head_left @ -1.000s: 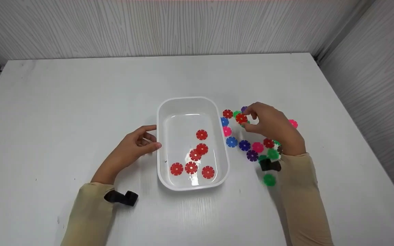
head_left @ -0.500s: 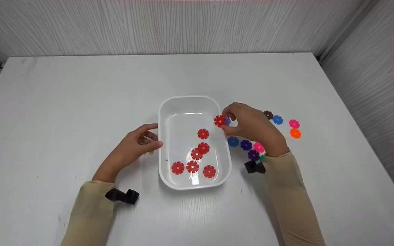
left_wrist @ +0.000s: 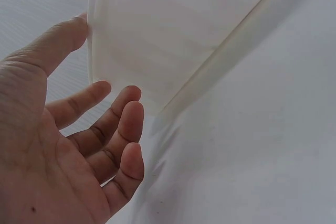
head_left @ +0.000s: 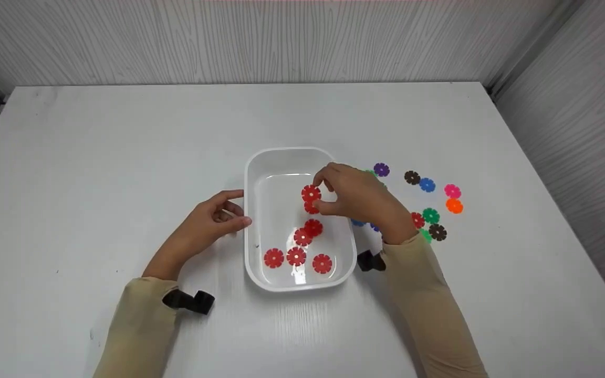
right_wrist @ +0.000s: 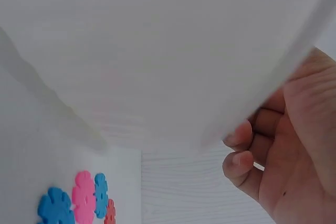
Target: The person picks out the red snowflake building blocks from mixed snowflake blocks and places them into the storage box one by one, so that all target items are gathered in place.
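A white plastic tray [head_left: 250, 268] lies mid-table with several red notched plastic discs [head_left: 296, 256] inside. My left hand [head_left: 202, 228] is at its left side; the thumb lies on the rim and the forefinger against the outer wall, with the other fingers bent. Over the tray's right part, my right hand [head_left: 357, 195] pinches a red notched disc [head_left: 311, 193] between thumb and forefinger. That disc partly overlaps another red one below it. In the right wrist view, the tray wall [right_wrist: 157, 66] hides those fingertips.
Right of the tray lie loose notched discs in several colours, among them an orange disc [head_left: 454, 206], a purple disc [head_left: 381, 169] and a red disc [head_left: 417, 220]. My right forearm covers some. Wood-grain panels [head_left: 229, 42] stand behind and right of the white table [head_left: 124, 136].
My right hand has carried the red disc leftward from the loose pieces, across the rim and over the tray. My left hand stays at the tray's left side.
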Tool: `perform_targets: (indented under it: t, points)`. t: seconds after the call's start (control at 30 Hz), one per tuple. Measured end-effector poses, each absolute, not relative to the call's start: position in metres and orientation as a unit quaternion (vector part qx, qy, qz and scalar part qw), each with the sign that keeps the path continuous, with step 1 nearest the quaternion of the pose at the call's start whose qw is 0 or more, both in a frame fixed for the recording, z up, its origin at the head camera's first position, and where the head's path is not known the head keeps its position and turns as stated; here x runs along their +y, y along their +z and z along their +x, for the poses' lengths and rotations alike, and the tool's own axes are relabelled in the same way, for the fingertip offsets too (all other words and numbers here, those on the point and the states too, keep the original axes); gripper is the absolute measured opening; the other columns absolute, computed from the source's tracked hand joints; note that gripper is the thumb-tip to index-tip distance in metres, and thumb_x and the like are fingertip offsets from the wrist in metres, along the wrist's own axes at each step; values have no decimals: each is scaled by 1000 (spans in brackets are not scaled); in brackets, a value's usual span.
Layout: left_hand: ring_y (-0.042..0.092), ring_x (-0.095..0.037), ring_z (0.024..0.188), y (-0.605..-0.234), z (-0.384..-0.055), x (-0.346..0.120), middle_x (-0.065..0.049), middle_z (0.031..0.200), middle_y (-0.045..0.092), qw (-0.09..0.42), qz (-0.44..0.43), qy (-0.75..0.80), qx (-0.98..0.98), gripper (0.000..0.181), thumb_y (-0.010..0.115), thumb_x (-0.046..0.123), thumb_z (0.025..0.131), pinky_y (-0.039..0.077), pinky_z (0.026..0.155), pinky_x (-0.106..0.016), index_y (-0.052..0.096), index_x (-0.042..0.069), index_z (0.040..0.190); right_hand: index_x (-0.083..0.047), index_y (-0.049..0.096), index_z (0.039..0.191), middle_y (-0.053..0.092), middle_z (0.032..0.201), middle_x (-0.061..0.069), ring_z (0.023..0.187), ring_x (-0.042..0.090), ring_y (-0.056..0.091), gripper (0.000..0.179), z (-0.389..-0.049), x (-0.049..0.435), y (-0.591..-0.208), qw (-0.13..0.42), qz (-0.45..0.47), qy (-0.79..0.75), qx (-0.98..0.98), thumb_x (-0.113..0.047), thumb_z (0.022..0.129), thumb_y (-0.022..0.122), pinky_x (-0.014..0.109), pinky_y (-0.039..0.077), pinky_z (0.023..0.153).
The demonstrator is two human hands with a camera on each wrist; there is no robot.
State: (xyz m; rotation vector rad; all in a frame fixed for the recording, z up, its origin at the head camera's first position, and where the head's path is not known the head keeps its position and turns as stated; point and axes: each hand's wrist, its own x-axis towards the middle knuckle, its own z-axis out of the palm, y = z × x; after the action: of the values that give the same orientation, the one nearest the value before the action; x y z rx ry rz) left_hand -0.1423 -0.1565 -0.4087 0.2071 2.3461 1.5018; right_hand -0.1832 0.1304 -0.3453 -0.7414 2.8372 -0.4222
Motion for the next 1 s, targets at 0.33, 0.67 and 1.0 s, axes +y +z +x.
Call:
perform_targets:
  t: [0.33,0.67,1.0]
  points:
    - [60,-17,87,-408,-140,-156,-13,115,59,174,67,523,832,64,69,36,89,48,82,-30,44,17,144,-11,61,119,64,106,8,84,19,58,44,-185,116,-362,90,-275,-148,946,-32,82,75,30,57,75]
    - [60,-15,87,-409,-141,-156,-14,116,58,172,66,522,833,62,68,33,90,48,82,-30,43,15,144,-13,60,126,64,112,8,92,19,61,51,-185,115,-365,75,-288,-159,941,-36,84,74,32,57,80]
    - [59,-16,90,-409,-142,-156,-13,117,58,177,61,523,832,63,68,35,89,48,83,-30,43,17,144,-9,59,127,57,98,10,86,23,54,39,-199,153,-362,-2,-245,-279,928,-25,92,67,33,55,80]
